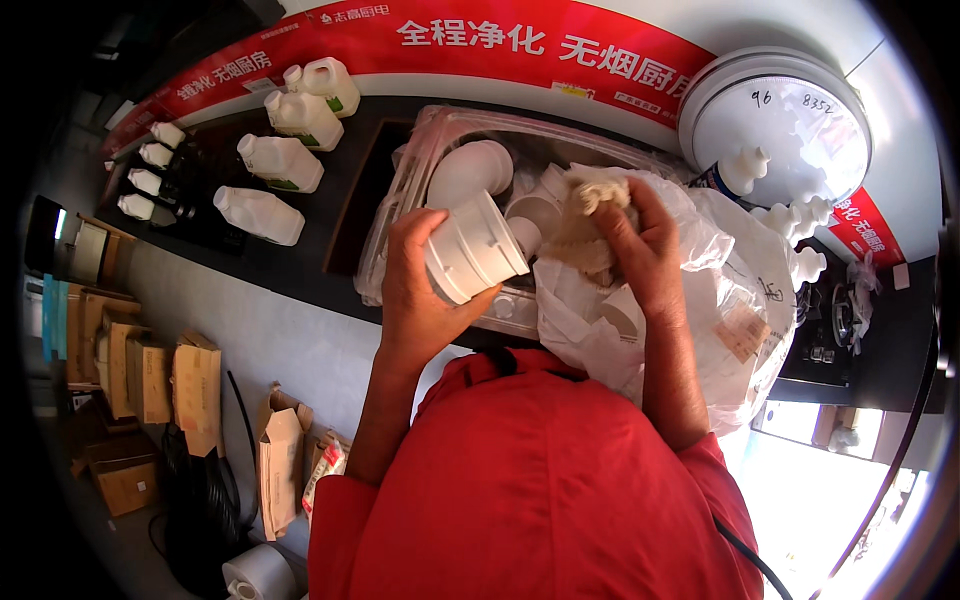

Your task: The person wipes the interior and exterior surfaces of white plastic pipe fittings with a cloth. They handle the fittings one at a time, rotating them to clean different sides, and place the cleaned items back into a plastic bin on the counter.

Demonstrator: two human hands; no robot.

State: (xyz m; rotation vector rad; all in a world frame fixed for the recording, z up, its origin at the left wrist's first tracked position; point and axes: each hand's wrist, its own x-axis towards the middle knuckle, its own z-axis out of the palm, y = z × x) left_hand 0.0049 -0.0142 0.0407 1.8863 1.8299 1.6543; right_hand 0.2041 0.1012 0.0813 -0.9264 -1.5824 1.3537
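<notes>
My left hand (412, 290) grips a white plastic pipe fitting (474, 248), a short ringed cylinder tilted toward the right. Bunched in my right hand (648, 245) is a beige cloth (583, 228), close to the fitting's right end but apart from it. Below both hands, a plastic-wrapped sink (395, 228) holds more white fittings, among them a rounded one (465, 172) at its left side. A large white plastic bag (700, 300) lies open against the sink's right side, under my right forearm, with another white fitting (622, 312) showing at its mouth.
Several white jugs (282, 163) stand on the dark counter (345, 195) to the left. Round white lids or discs (775, 130) lean on the wall at the right, near white bottles (795, 218). Cardboard boxes (195, 390) and a white roll (258, 572) are at floor level, lower left.
</notes>
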